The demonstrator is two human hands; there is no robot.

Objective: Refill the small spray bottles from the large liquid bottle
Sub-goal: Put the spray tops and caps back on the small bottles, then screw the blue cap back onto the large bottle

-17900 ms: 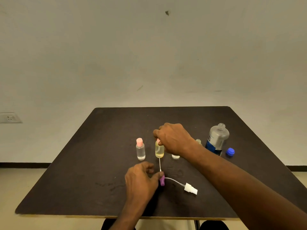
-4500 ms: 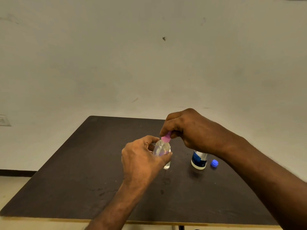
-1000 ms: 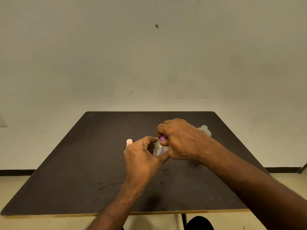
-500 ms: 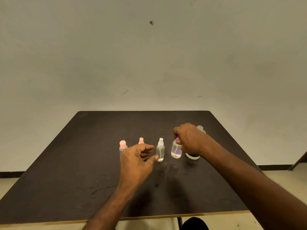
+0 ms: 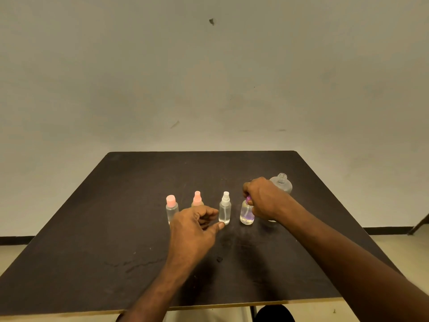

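Several small bottles stand in a row on the dark table (image 5: 92, 240). From the left: a clear bottle with a pink cap (image 5: 172, 209), a yellowish bottle with a pink spray head (image 5: 197, 198), a clear bottle with a white spray head (image 5: 225, 209), and a clear bottle with a purple spray head (image 5: 246, 213). My right hand (image 5: 263, 198) grips the purple head of that last bottle. My left hand (image 5: 194, 225) hovers in front of the row, fingers loosely curled, holding nothing, thumb tip close to the white-head bottle. The large bottle (image 5: 282, 183), uncapped, stands behind my right hand.
A plain wall rises behind the table. The table's near edge runs along the bottom of the view, with a dark shape under it at the lower right. Faint wet smears mark the tabletop in front of the bottles.
The purple-head bottle was held by both hands above the table; it now stands at the right end of the row. My left hand has let go and drawn back.
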